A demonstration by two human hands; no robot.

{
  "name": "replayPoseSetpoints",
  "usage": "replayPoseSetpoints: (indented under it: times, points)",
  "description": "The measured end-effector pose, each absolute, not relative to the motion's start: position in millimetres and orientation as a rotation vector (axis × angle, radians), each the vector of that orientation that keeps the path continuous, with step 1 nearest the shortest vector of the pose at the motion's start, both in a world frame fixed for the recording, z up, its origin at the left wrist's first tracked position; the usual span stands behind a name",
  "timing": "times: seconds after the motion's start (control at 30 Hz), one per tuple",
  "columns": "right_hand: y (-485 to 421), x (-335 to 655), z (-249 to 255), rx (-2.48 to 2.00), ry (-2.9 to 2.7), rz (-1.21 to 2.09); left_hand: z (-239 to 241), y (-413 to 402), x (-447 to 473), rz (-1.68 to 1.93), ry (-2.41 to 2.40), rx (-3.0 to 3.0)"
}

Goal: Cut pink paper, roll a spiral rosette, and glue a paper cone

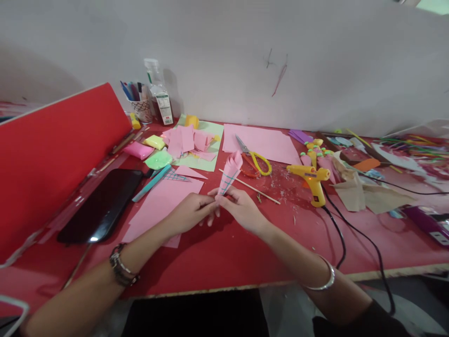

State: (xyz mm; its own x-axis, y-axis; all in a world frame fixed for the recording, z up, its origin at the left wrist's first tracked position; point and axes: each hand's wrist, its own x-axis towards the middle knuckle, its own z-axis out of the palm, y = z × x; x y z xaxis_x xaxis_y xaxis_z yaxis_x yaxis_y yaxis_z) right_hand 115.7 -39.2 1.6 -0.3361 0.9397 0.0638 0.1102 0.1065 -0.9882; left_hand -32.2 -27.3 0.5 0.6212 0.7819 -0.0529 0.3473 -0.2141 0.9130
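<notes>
A pink paper cone (pixel 229 174) with teal grid lines stands tilted above the red table, its rolled layers showing at the wide top. My right hand (pixel 242 208) is closed around the cone's narrow lower end. Just beside it, my left hand (pixel 194 210) has its fingers bent together at the cone's tip; part of them is hidden behind the right hand. A thin wooden stick (pixel 261 192) lies behind the cone. Yellow-handled scissors (pixel 260 161) rest partly on pink paper (pixel 273 138). More pink sheets (pixel 157 201) lie under and left of my left hand.
A yellow glue gun (pixel 314 182) with a black cord stands at the right, near small wrapped paper pieces (pixel 326 164) and brown paper (pixel 372 196). At the left are a black phone (pixel 105 203), a pen cup (pixel 141 110), a glass bottle (pixel 163 105) and a red board (pixel 63 145).
</notes>
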Motion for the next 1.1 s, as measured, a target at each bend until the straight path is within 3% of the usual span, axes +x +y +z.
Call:
replayPoseSetpoints:
  times: [0.67,0.9,1.1]
  points:
    - [-38.0,116.7,0.2,-1.073,-1.642,1.213,-1.5,-27.2,-32.0,0.591,1.001,1.916]
    - [-39.1,116.4,3.2,-1.241,-1.700,0.982,-1.1,-25.2,-30.5,0.949,1.143,1.897]
    - [-44.9,115.9,7.5,-0.980,-1.884,1.671,-0.9,-24.9,-34.9,1.007,0.881,1.675]
